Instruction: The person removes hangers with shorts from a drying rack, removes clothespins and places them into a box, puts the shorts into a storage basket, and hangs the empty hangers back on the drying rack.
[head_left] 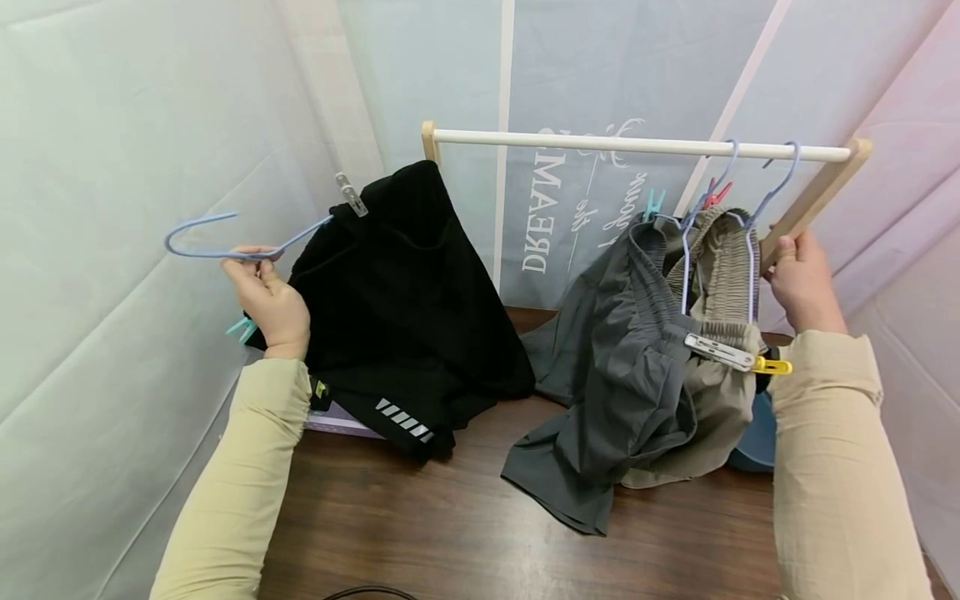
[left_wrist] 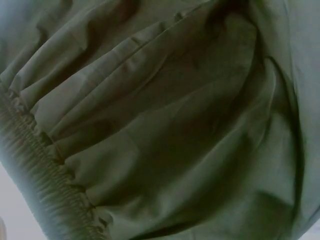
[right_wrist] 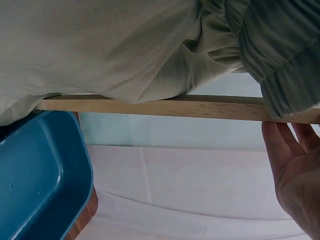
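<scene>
At the left of the head view, my left hand (head_left: 272, 304) pinches the neck of a blue wire hanger (head_left: 197, 252). Black shorts (head_left: 405, 300) with silver stripes hang from it, fixed by a clear clip (head_left: 351, 196) and a teal clip (head_left: 243, 328). Dark cloth with a gathered waistband (left_wrist: 50, 165) fills the left wrist view. My right hand (head_left: 806, 279) grips the right wooden post (head_left: 821, 196) of a clothes rack; in the right wrist view its fingers (right_wrist: 280, 140) meet the post's edge. Beside it, grey shorts (head_left: 630, 367) and beige shorts (head_left: 723, 267) hang from the white rail (head_left: 645, 143).
A blue basin (right_wrist: 45, 170) stands behind the beige shorts, near the right post. Under the black shorts lies a purple-edged item (head_left: 341, 422). A yellow clip (head_left: 772, 366) juts towards my right sleeve. Pale curtains surround the brown table (head_left: 465, 542), and a black cable (head_left: 371, 591) lies at its front.
</scene>
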